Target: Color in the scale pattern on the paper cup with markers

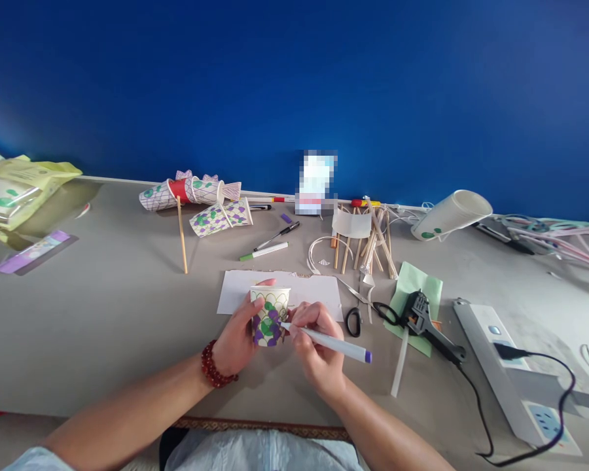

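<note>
My left hand [238, 337] is wrapped round a paper cup [269, 315], held upright above the table's near edge. Scale-like outlines cover the cup, some coloured purple and green. In my right hand [319, 347] is a white marker with a purple end [341, 345], its tip at the right part of the cup's side. Behind the hands lies a white sheet of paper [233, 288]. A green marker [265, 251], a black pen [277, 237] and a purple cap [285, 218] rest farther back.
Joined decorated cups [206, 191] stand at the back left near another decorated pair [220, 217]. To the right are wooden sticks [373, 245], scissors [353, 322], a glue gun [429, 327], a power strip [500, 373] with a cord, and stacked cups [451, 214].
</note>
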The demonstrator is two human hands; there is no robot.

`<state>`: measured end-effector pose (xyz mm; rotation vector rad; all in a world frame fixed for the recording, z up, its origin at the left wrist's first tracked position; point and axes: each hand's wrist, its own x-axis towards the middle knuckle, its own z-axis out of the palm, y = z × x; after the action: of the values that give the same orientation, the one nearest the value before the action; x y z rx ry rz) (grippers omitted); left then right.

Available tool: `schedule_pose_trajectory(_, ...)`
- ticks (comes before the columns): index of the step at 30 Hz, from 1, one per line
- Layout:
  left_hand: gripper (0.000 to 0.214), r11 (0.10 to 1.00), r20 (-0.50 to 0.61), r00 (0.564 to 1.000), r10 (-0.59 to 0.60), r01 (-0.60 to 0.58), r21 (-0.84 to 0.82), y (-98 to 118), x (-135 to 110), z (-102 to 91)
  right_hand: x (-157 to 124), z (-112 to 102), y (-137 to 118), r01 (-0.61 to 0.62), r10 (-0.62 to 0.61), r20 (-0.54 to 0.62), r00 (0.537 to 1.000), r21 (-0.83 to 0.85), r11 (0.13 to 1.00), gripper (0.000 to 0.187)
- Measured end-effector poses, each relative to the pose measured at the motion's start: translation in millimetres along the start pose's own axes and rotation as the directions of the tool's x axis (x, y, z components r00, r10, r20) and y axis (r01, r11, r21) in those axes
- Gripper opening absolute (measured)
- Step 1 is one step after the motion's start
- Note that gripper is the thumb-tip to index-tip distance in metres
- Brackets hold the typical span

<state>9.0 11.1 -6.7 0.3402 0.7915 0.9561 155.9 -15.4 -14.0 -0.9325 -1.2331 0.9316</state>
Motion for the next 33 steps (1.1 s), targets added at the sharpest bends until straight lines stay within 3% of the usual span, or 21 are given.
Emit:
schedule_pose_trajectory(10,0.073,1.000,-0.025,1.000,-0.001,0.001,0.012,0.8,-1.3,0.8,0.2,-0.4,-0.5,0.016,-0.016,0.004,1.000,0.019,1.000,0.018)
schedule_pose_trajectory(17,0.084,1.000,-0.026,1.000,-0.015,0.016,0.022,1.0,-1.2,0.4,-0.5,-1.0,0.7,0.016,-0.016,0.013,1.000,0.030,0.999,0.019)
schedule_pose_trajectory(33,0.075,1.000,-0.037,0.999,-0.010,0.010,0.015,1.0,-1.8,0.4,0.3,-0.2,2.4,0.011,-0.011,-0.012,1.000,-0.011,1.000,0.019)
